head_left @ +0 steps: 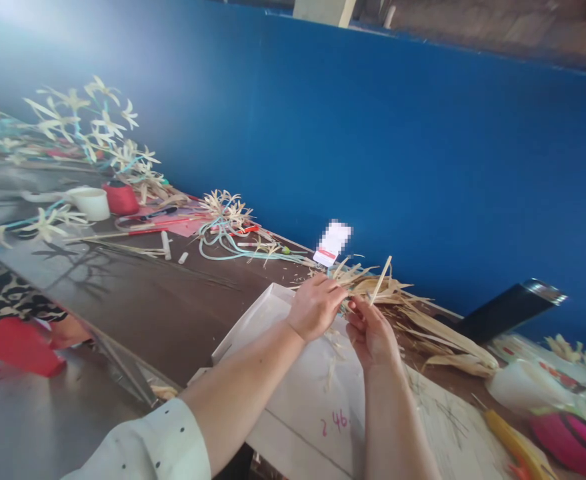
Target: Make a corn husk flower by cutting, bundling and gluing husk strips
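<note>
My left hand (317,305) is closed, fingertips bent down over something small and partly hidden. Close beside it, my right hand (373,333) is turned palm up, with thumb and fingers pinched together. A pale thin stick (381,280) rises at a slant from the right fingertips. Bits of light blue-green stem show between the two hands, though their ends are hidden. Both hands are above a white shallow box lid (260,327). Just behind the fingers lies a heap of dry corn husks (443,337).
A phone (329,247) leans against the blue wall (397,147). Husk flowers (105,123) with blue stems stand at the far left, near a white cup (93,203). A black cylinder (507,310), a white roll (527,385) and a pink pouch (573,437) are at right.
</note>
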The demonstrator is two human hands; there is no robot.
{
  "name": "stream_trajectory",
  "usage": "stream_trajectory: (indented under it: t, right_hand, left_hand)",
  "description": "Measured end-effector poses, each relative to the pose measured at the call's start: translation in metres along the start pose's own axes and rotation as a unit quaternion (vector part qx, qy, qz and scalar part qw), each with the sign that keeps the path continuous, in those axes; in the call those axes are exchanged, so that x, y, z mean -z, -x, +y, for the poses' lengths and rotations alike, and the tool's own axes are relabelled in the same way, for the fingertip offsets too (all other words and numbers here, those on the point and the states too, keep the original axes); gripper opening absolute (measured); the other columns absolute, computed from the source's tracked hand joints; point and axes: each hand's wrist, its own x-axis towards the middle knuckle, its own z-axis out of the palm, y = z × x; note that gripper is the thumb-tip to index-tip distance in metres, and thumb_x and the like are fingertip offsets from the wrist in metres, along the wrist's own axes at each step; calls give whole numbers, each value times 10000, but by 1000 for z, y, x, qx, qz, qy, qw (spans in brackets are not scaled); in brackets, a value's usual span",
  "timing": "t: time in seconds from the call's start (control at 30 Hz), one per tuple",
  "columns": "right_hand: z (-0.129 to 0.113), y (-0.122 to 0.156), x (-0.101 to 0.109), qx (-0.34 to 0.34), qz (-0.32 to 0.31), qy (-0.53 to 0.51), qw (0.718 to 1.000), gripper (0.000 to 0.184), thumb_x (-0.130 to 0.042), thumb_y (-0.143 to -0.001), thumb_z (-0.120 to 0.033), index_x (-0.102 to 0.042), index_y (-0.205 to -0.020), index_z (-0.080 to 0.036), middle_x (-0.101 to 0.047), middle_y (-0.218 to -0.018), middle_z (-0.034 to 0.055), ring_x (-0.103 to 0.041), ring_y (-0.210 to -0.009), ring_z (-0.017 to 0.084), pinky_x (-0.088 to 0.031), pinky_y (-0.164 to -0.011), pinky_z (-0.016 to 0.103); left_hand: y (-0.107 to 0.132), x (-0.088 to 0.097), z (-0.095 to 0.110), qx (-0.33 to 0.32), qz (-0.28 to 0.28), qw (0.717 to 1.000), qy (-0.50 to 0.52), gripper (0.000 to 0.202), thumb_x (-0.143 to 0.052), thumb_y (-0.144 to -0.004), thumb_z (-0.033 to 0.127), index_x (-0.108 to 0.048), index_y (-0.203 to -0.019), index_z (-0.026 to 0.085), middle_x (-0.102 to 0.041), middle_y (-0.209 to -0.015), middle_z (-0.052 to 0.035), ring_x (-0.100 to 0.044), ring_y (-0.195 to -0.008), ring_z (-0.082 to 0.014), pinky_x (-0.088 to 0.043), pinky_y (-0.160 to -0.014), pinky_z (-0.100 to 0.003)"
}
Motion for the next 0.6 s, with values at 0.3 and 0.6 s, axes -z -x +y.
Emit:
stream_trajectory:
  t: [0.3, 0.6]
  right_hand:
    - [0, 0, 3, 1, 11, 52, 999, 253, -757, -577, -293, -612, -733, -156, -550, -644, -27, -305, -401, 18, -140, -321, 172]
    - [1, 4, -2, -5, -25, 93, 995, 230, -747, -570, -287, -629, -711, -147, -454, -540, -49, -249, -416, 20, -129, -347, 160]
  left_hand:
    - [-1, -1, 1, 106, 23, 985, 137, 286, -427, -854, 275, -608, -1050, 172, -641, -992, -77, -540, -953, -183, -415, -873, -346]
    - [-5, -6, -9, 279, -96, 905, 307, 249, -502, -789, 350, -667, -839, 170, -678, -845, -16, -595, -781, -133, -444, -701, -225]
